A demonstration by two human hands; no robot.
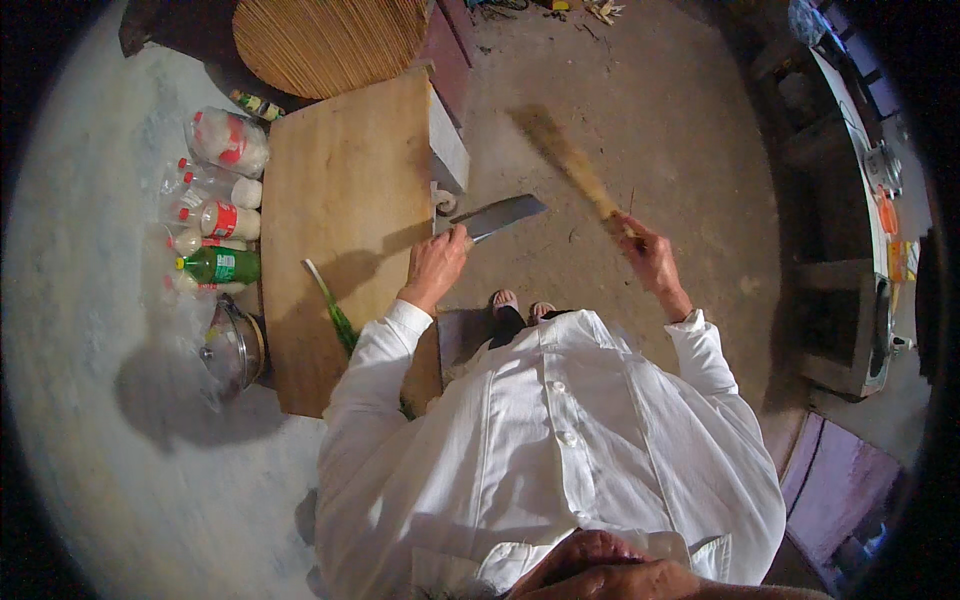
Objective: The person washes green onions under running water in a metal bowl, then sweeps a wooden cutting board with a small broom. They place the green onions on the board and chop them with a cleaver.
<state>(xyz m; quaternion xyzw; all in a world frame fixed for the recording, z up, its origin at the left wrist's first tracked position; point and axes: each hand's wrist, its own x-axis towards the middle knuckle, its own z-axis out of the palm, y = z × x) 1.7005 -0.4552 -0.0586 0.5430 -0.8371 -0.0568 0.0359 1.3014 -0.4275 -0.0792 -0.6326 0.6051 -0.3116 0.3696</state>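
My left hand [439, 262] grips the handle of a cleaver [506, 214] near the right edge of a wooden tabletop [337, 172]. The broad blade points right, over the floor. In my right hand [652, 259] is a tan stick-like tool [574, 165], narrow at the grip and wider and darker at its far end; motion blur hides whether it is a brush or a paddle. The two tools are apart. On the tabletop, left of my left forearm, lies a green onion [330, 307], its lower part hidden by my sleeve.
Along the wall side stand plastic bottles, including a green one [221, 265], and a lidded pot [232, 349]. A round stalk mat [330, 45] leans at the table's far end. At right, a counter [847, 112] holds a metal pot [883, 169]. Bare floor [675, 112] lies between.
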